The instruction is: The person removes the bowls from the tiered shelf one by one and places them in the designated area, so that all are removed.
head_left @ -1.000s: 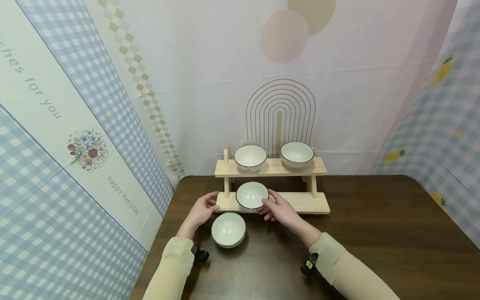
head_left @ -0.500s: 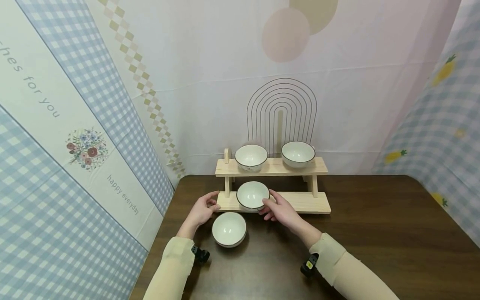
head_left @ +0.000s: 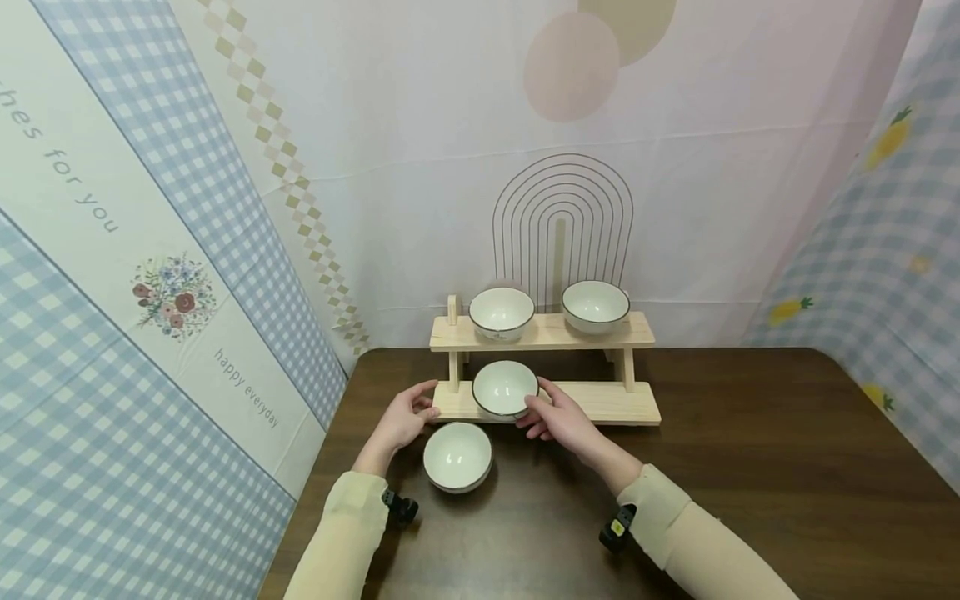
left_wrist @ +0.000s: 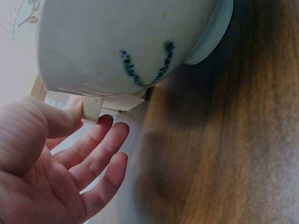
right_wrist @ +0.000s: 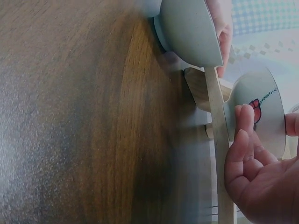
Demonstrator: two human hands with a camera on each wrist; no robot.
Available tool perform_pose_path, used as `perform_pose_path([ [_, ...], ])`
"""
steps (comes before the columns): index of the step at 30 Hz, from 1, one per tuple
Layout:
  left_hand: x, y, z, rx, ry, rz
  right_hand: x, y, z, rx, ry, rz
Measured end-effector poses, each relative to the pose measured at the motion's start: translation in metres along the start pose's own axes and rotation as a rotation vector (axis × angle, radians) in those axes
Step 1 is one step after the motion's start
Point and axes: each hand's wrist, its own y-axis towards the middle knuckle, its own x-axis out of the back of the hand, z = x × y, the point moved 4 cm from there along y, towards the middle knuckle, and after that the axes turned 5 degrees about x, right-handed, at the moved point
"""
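Observation:
My right hand (head_left: 564, 423) holds a white dark-rimmed bowl (head_left: 504, 388) by its right side, thumb at the rim and fingers against the outer wall. This bowl (right_wrist: 261, 112) sits on the lower board, and the right wrist view shows a red flower painted on it. With thumb and fingertips, my left hand (head_left: 401, 421) pinches the left end of the lower board of the two-tier wooden rack (head_left: 607, 404). In the left wrist view the other fingers of that hand (left_wrist: 70, 163) are spread loosely. Another bowl (head_left: 457, 457) stands on the table just before the rack.
Two more white bowls stand on the upper board, one at left (head_left: 501, 313) and one at right (head_left: 596, 306). The rack is near the back of the dark wooden table (head_left: 750, 467), before a hanging cloth (head_left: 420, 208).
The view shifts very slightly. Both hands keep their places, and the bowls and the rack stay where they were.

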Motion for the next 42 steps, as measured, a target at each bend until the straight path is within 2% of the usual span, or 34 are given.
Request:
perform_pose_path([
  [13, 0.0, 0.002, -0.001, 0.005, 0.021, -0.007, 0.001, -0.001, 0.003, 0.01, 0.024, 0.003],
  [32, -0.004, 0.003, 0.004, 0.014, 0.014, -0.012, 0.001, -0.002, -0.004, 0.003, 0.042, -0.039],
  [42, -0.004, 0.003, 0.004, 0.011, 0.007, -0.015, 0.002, -0.007, -0.008, 0.005, 0.112, -0.029],
])
